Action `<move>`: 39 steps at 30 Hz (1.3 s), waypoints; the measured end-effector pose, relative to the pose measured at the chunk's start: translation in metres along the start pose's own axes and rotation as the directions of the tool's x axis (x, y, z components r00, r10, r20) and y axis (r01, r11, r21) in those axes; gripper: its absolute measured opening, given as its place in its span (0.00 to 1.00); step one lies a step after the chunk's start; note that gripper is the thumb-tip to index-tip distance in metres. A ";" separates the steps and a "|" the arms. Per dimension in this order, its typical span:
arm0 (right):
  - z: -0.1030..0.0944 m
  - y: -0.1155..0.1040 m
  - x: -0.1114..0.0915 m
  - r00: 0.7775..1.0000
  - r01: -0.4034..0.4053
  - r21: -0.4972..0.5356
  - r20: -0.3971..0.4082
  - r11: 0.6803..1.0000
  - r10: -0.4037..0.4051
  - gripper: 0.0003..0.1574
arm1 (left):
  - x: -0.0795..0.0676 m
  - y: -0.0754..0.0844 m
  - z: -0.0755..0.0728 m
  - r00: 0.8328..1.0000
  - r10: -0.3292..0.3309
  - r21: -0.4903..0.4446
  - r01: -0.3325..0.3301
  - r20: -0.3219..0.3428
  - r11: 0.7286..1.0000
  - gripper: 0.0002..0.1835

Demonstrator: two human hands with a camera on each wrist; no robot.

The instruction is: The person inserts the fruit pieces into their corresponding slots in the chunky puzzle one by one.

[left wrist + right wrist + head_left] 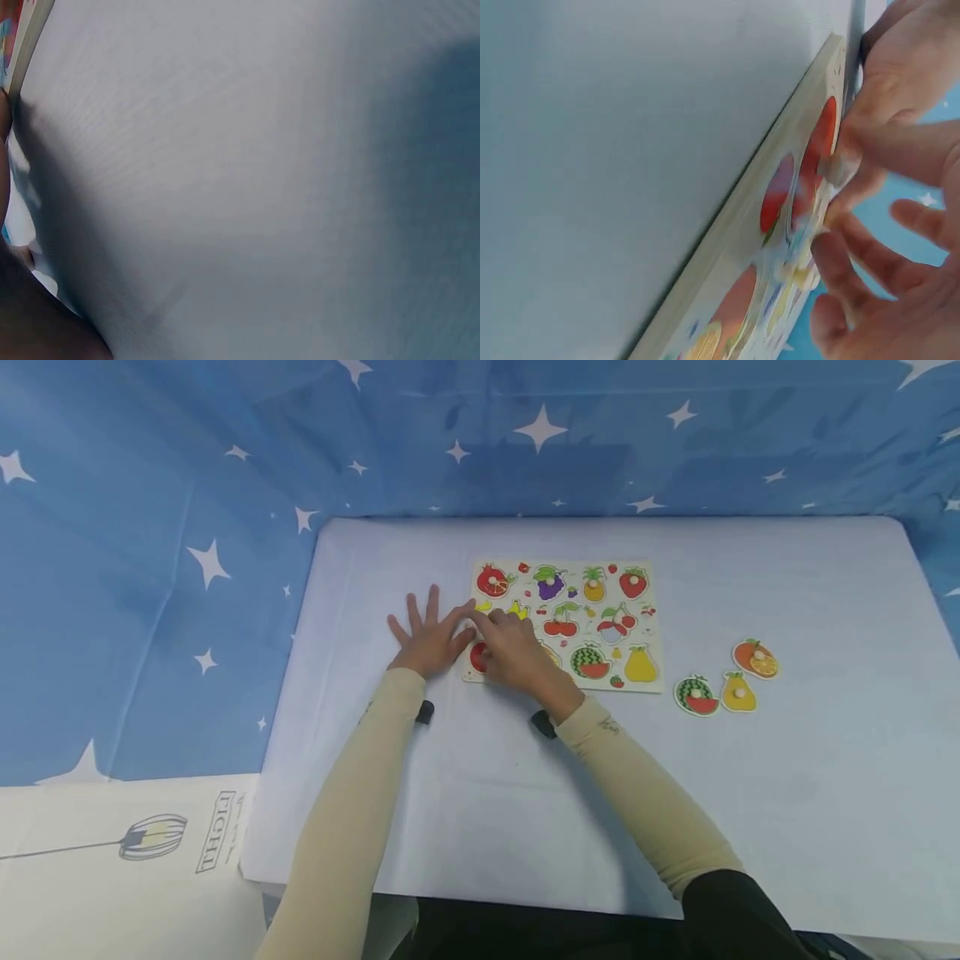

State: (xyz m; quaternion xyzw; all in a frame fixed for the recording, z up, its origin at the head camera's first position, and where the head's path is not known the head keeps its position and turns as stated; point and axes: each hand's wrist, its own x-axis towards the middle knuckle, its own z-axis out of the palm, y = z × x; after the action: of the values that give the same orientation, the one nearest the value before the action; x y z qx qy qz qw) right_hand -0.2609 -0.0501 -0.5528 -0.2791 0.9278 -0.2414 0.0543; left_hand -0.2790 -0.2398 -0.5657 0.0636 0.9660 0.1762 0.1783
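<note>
A fruit knob puzzle board (651, 631) lies on the table. My left hand (431, 639), fingers spread, rests at the board's left edge, its thumb side touching the corner area. Over the lower left of the board, my right hand (517, 652) reaches with its index finger toward the left edge. A red round fruit piece (814, 146) with a wooden knob (832, 171) sits beside its thumb, and other right fingertips touch near a yellowish knob (802, 276). No piece is visibly pinched. Partly covered is the yellow banana picture (517, 609).
To the right of the board lie loose watermelon (696, 695), pear (738, 693) and orange (755, 658) pieces with knobs. The white table (825, 827) meets a blue starred cloth (480, 485) at the back and left. A printed white sheet (90, 902) hangs at lower left.
</note>
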 end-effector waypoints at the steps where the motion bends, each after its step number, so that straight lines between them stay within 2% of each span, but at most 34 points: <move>1: -0.002 0.003 -0.002 1.000 -0.002 -0.010 -0.013 1.000 0.002 0.46 | -0.001 0.001 0.000 1.000 0.002 0.001 -0.002 0.000 1.000 0.36; 4: -0.012 0.013 -0.011 0.999 -0.032 0.025 -0.028 0.999 0.033 0.54 | -0.003 0.003 -0.002 1.000 0.002 -0.005 -0.002 0.006 1.000 0.36; 8: -0.032 0.036 -0.028 0.996 -0.072 0.113 -0.045 0.991 0.077 0.58 | -0.003 0.005 0.000 1.000 -0.003 -0.007 0.003 0.014 1.000 0.36; 12: -0.053 0.067 -0.052 0.990 -0.095 0.204 -0.084 0.974 0.114 0.56 | -0.003 0.003 -0.001 1.000 -0.019 -0.010 0.019 0.011 1.000 0.36; 16: -0.073 0.100 -0.085 0.976 -0.136 0.269 -0.131 0.953 0.177 0.53 | -0.002 0.004 0.000 1.000 -0.014 -0.015 0.015 0.006 1.000 0.36; 21: -0.092 0.140 -0.133 0.948 -0.220 0.269 -0.167 0.938 0.270 0.51 | -0.002 0.004 0.003 1.000 -0.008 -0.022 0.009 0.020 1.000 0.37; 26: -0.107 0.166 -0.173 0.921 -0.295 0.251 -0.183 0.922 0.344 0.51 | -0.003 0.003 0.002 1.000 -0.005 -0.022 0.005 0.011 1.000 0.37; 33: -0.119 0.191 -0.215 0.878 -0.390 0.281 -0.174 0.877 0.446 0.51 | -0.002 0.002 0.000 1.000 -0.012 -0.029 0.013 0.028 0.999 0.37; 39: -0.122 0.208 -0.239 0.826 -0.453 0.294 -0.218 0.842 0.520 0.49 | -0.004 0.006 0.001 0.999 -0.005 -0.039 0.007 0.032 0.999 0.37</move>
State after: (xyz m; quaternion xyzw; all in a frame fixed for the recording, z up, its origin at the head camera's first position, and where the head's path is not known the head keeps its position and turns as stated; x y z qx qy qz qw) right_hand -0.1916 0.2820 -0.5534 0.0148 0.9317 -0.3628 0.0100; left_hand -0.2749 -0.2348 -0.5636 0.0600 0.9596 0.1935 0.1952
